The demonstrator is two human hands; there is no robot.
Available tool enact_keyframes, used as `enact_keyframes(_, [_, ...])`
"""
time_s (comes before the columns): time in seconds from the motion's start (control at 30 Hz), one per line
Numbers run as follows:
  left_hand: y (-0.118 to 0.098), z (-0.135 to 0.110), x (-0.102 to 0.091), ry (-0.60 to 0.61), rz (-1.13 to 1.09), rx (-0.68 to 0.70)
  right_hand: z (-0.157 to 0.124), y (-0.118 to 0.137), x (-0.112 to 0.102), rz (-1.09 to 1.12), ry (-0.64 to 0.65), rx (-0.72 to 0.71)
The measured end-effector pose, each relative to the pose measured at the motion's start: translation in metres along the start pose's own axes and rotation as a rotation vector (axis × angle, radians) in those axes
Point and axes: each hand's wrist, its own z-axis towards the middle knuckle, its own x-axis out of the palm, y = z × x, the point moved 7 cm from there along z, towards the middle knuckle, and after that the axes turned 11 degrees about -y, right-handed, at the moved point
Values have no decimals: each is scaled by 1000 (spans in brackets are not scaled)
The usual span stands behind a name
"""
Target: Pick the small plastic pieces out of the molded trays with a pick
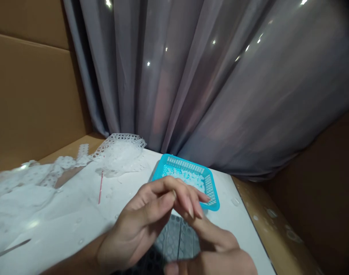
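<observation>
Head view: both hands' curled fingers point(174, 194) meet above grey sheet point(177, 240).

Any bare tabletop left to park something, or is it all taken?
One open patch: white table between the red stick, the lace and the left hand. A narrower strip lies right of the blue basket, dotted with small clear bits. Crowded at centre front: both hands meet over the grey dotted mat, right hand beside the basket.

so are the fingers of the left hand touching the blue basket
Cannot tell. In the head view the left hand has its fingers overlapping the near rim of the blue basket, but they seem raised above it, meeting the right hand; no contact or gap shows plainly.
</observation>
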Motion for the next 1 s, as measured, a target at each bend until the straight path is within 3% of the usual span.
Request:
enact_keyframes(0.17, [-8,2,-6,-77,187,118,1,-15,-5,251,48,50])
enact_keyframes(0.3, [-15,2,-11,-106,359,129,7,-19,-3,391,107,175])
enact_keyframes(0.5, [-32,6,-22,-219,682,261,16,-6,-4,406,5,295])
enact_keyframes(0.67, [-44,7,-28,-305,818,403,20,-1,-1,395,-23,286])
enact_keyframes(1.0, [-57,4,-28,-213,1024,490,19,12,-5,190,5,109])
